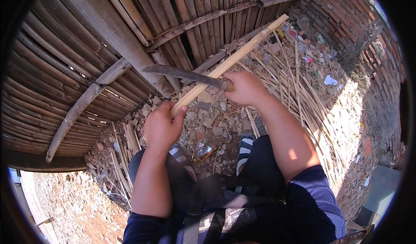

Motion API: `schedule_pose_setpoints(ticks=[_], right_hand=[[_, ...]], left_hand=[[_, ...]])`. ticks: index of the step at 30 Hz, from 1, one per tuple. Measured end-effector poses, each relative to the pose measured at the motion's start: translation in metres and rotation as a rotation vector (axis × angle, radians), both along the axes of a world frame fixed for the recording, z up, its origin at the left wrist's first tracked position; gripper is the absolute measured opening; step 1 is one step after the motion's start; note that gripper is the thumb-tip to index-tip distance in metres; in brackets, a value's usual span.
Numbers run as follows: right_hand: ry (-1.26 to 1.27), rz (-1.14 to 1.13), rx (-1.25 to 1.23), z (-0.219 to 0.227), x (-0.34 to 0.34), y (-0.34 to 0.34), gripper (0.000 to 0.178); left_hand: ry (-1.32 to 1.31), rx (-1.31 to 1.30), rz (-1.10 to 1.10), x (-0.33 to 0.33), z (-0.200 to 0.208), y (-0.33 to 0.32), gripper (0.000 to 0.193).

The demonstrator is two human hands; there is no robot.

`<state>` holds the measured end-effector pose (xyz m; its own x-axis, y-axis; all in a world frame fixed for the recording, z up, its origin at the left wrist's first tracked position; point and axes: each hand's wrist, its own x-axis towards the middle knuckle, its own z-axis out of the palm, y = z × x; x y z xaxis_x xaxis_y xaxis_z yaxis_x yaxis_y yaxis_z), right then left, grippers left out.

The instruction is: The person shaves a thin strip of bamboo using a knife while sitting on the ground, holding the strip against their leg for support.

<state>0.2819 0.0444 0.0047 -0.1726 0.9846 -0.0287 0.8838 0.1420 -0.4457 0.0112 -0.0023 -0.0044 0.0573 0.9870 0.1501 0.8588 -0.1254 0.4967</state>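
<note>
My left hand [164,125] is closed around the near end of a long, pale bamboo strip [234,57], with the thumb along its top. The strip slants up and away to the right. In my right hand [246,88] is the wooden handle of a machete [184,74]. Its dark, worn blade points left and crosses over the strip a little beyond my left hand. Whether the edge bites into the strip cannot be made out.
A bamboo-slat wall [52,75] with round poles stands at the left and ahead. Many split bamboo strips [303,96] lie on the rubble at right, below a brick wall [342,10]. A clear plastic bag [203,151] with yellowish contents lies between my sandalled feet.
</note>
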Motion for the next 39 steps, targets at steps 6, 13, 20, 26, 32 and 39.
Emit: schedule_pose_setpoints(ticks=[6,13,20,26,32,39], right_hand=[[0.1,-0.147,-0.056,-0.005,0.015,0.008,0.047],[0.047,-0.141,0.008,-0.015,0.026,0.015,0.047],[-0.019,-0.143,-0.035,-0.011,0.019,0.015,0.043],[-0.028,-0.12,-0.089,-0.015,0.014,0.015,0.043],[-0.026,-0.072,0.001,-0.024,0.011,0.014,0.045],[-0.052,-0.054,-0.024,-0.029,0.01,0.016,0.049]], left_hand=[[0.002,-0.01,0.013,-0.001,0.005,-0.002,0.042],[0.035,0.003,0.008,-0.002,0.002,-0.001,0.044],[0.047,-0.023,0.026,-0.002,0.005,-0.003,0.046],[0.061,-0.04,-0.002,-0.003,0.004,-0.003,0.046],[0.076,-0.053,-0.008,-0.002,0.006,-0.003,0.048],[0.105,-0.098,-0.003,0.0,0.006,-0.003,0.05]])
